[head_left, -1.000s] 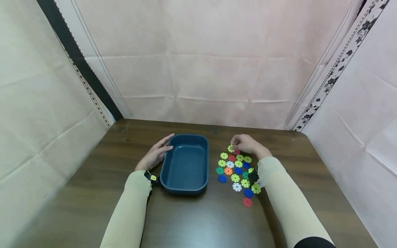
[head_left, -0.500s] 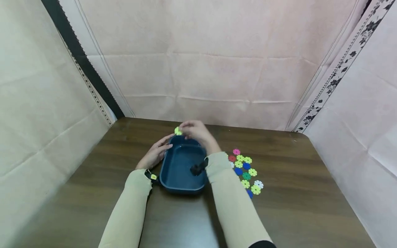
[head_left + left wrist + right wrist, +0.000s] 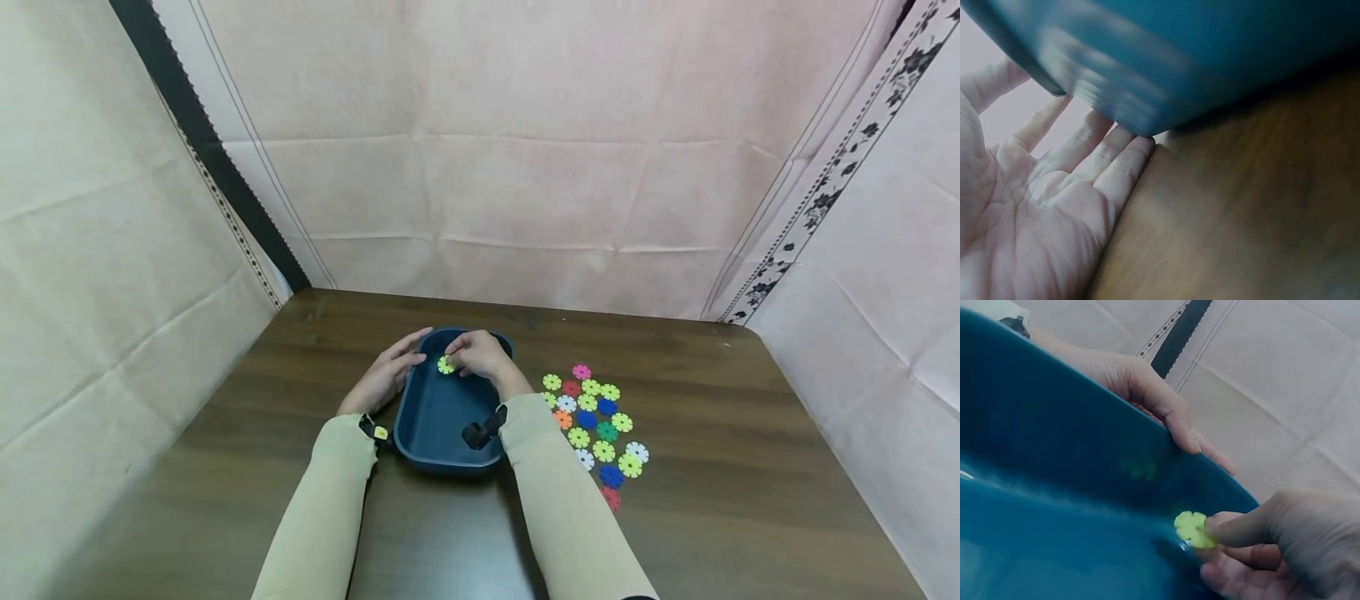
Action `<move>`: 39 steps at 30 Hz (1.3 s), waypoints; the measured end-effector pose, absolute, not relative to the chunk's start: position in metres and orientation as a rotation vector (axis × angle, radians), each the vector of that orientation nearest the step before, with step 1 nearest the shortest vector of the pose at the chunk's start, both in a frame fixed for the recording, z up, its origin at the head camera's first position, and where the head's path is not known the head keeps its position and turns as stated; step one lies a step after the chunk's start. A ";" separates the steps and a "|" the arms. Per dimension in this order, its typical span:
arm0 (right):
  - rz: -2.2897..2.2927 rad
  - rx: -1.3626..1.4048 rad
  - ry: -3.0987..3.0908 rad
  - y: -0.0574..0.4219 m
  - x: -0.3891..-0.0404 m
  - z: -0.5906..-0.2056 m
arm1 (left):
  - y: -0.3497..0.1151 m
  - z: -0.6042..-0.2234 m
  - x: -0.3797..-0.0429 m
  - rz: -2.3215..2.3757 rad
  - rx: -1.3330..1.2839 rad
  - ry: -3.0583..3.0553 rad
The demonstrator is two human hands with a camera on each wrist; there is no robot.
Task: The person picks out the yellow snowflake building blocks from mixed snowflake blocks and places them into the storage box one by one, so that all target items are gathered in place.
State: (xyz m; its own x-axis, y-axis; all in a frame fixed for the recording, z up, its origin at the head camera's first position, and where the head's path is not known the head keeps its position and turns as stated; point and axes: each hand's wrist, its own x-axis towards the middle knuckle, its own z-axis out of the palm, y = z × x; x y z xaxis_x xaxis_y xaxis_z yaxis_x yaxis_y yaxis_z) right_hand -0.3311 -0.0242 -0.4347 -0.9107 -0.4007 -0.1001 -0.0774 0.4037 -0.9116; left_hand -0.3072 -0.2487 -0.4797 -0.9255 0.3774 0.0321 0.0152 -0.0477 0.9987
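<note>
A deep blue rectangular tray point(image 3: 447, 468) with rounded corners stands on the table. My left hand point(image 3: 386, 375) holds its left side, the thumb over the rim and the fingers along the outer wall. In the left wrist view those fingers point(image 3: 1119, 165) lie nearly straight against the tray's outside point(image 3: 1147, 69). Over the tray's far end, my right hand point(image 3: 480, 357) pinches a yellow-green notched building disc point(image 3: 446, 365) between thumb and fingers. The disc point(image 3: 1192, 529) is inside the tray, close to its wall; whether it touches the bottom I cannot tell.
Several notched discs point(image 3: 603, 451) in yellow-green, blue, red, white, green and orange lie flat on the wooden table point(image 3: 720, 467) right of the tray. The right forearm hides part of that area. Pale cloth point(image 3: 525, 192) hangs behind the table and at both sides.
My right hand has carried a yellow-green disc from the far end of the group leftward to the tray, then lowered it inside. The left hand has stayed at the tray's left rim.
</note>
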 end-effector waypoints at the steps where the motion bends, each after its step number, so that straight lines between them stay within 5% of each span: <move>1: -1.500 -0.413 2.363 -0.024 -0.330 -0.435 | -0.249 -0.480 -0.307 2.061 0.424 1.970; 18: -1.525 -0.632 2.573 -0.008 -0.330 -0.394 | -0.253 -0.478 -0.310 2.083 0.398 1.967; 28: -1.733 -0.529 2.657 0.119 -0.318 -0.382 | -0.247 -0.489 -0.305 2.061 0.390 1.991; 39: -1.878 -0.315 2.517 0.248 -0.334 -0.470 | -0.249 -0.484 -0.307 2.074 0.442 1.987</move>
